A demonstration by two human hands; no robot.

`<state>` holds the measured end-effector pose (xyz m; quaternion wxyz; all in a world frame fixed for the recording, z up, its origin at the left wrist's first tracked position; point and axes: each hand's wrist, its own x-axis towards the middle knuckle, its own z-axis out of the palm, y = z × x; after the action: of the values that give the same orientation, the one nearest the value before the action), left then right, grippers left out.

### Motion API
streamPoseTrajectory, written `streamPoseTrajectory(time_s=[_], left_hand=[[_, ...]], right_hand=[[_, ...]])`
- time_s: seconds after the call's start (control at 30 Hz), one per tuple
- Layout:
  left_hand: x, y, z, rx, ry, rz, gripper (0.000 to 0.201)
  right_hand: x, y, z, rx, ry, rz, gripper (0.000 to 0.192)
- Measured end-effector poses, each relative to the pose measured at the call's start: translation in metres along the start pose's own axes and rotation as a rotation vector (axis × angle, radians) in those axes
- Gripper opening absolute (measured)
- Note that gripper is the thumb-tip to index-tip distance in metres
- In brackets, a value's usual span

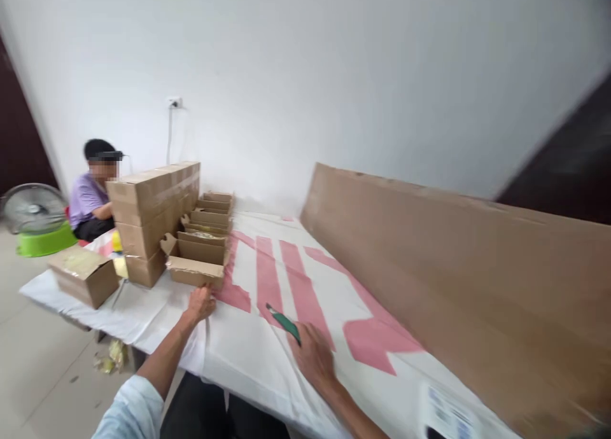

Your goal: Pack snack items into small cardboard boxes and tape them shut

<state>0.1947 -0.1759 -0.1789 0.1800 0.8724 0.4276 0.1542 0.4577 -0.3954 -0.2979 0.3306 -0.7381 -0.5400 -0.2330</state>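
In the head view my right hand (312, 356) is closed around a green utility knife (286, 326). Its narrow tip points up and left over the pink-and-white cloth (241, 343). My left hand (201, 303) has its fingers curled at the near bottom edge of an open cardboard box (196, 270); what the fingertips hold, if anything, is hidden. That box has its flaps raised and is the nearest in a row of open boxes (206, 219) running back toward the wall.
Closed cartons (167, 194) are stacked left of the row, and a single carton (86, 270) sits at the table's left end. A long cardboard sheet (453, 273) leans along the right side. Beyond the stack, another person (86, 194) sits near a fan (35, 210).
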Motion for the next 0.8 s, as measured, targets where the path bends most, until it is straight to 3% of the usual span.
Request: streamPoseTrajectory(time_s=[0.13, 0.23, 0.33, 0.43, 0.53, 0.63, 0.7, 0.8], left_hand=[[-0.033, -0.016, -0.012, -0.057, 0.143, 0.044, 0.029], [-0.066, -0.040, -0.038, -0.073, 0.291, 0.070, 0.025], [-0.102, -0.076, -0.083, -0.062, 0.461, 0.026, 0.016], [-0.126, -0.118, -0.146, -0.032, 0.649, -0.123, 0.011], [-0.131, -0.160, -0.215, -0.030, 0.808, -0.320, 0.029], [-0.120, -0.198, -0.268, -0.080, 0.868, -0.541, 0.059], [-0.110, -0.220, -0.289, -0.131, 0.848, -0.638, 0.073], [-0.096, -0.249, -0.298, -0.181, 0.809, -0.672, 0.088]], right_hand=[[-0.008, 0.015, 0.006, -0.002, 0.008, -0.068, 0.018], [-0.009, 0.018, 0.007, -0.013, 0.020, -0.110, 0.021], [-0.007, 0.015, 0.004, -0.020, 0.007, -0.084, 0.022], [-0.005, 0.013, 0.003, -0.012, -0.029, -0.033, 0.022], [-0.003, 0.011, 0.003, 0.011, -0.049, 0.000, 0.022], [-0.002, 0.011, 0.004, 0.029, -0.052, 0.019, 0.022], [-0.003, 0.011, 0.003, 0.031, -0.044, 0.012, 0.021], [-0.004, 0.012, 0.001, 0.023, -0.036, -0.020, 0.021]])
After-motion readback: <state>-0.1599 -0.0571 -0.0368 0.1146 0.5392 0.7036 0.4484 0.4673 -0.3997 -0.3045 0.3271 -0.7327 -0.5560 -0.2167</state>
